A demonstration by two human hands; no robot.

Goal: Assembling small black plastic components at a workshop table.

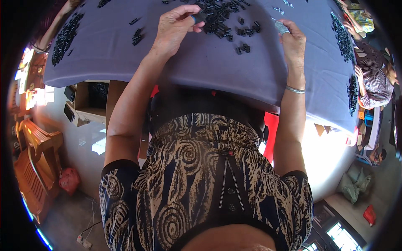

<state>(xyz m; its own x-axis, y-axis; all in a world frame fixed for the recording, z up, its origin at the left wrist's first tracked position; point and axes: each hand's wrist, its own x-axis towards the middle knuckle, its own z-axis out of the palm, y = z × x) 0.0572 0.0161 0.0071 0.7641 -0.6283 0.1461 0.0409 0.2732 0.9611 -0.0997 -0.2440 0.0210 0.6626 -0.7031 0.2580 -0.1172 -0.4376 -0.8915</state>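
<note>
Over the far middle of the cloth-covered table, my left hand (175, 29) is pinched closed on a small black part (200, 17). Its fingertips are beside a loose pile of small black plastic-looking parts (217, 25). To the right, my right hand (294, 39) is closed, with thumb and fingers together. A greyish, speckled patch (281, 27) shows at its thumb; I cannot tell whether it is a covering or a held piece. Just beyond that hand lie several small silvery pieces (278, 10). Between my hands, a few black parts (243, 49) have strayed from the pile.
More black parts are heaped at the table's left (67, 37) and right edges (342, 37). Other people sit at both sides, one in a striped sleeve (372, 69). Below the purple-grey tablecloth (209, 62) stands an open cardboard box (90, 102). A wooden bench (39, 154) is at left.
</note>
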